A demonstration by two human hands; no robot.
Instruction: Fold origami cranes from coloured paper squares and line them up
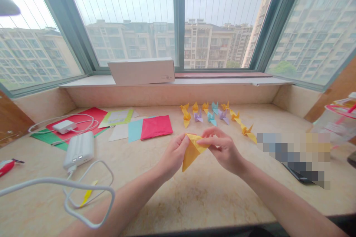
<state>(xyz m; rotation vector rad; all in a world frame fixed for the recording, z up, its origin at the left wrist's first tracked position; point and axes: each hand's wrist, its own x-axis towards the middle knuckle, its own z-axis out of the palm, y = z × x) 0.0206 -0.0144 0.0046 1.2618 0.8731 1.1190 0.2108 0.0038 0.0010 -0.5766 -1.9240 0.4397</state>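
At the far left of the marble countertop (194,203) sits a small red-and-white object (7,166), cut off by the frame. Next come a white power bank (78,150) trailing a white cable (55,180), and a white charger (64,126) resting on red paper (94,113) and green paper (47,139). On the sill behind, a white box (141,71) carries small printing, too tiny to read (as does the power bank, if it has any). A teal sheet (135,130) lies just beside a pink square (156,127).

Centre stage, the left hand (174,155) and right hand (224,150) come together, with the fingers of both pinching a folded piece of yellow origami paper (193,152) in mid-air above the counter. It should weigh almost nothing: crisp along its creases, soft at the flaps. The thick folded middle looks the safest hold, though the fingers hide much of it.

To the right, a loose line of small paper cranes (211,118) stands on the counter, then a dark phone (294,177), probably, under a blurred patch, and a clear plastic tub (333,126).
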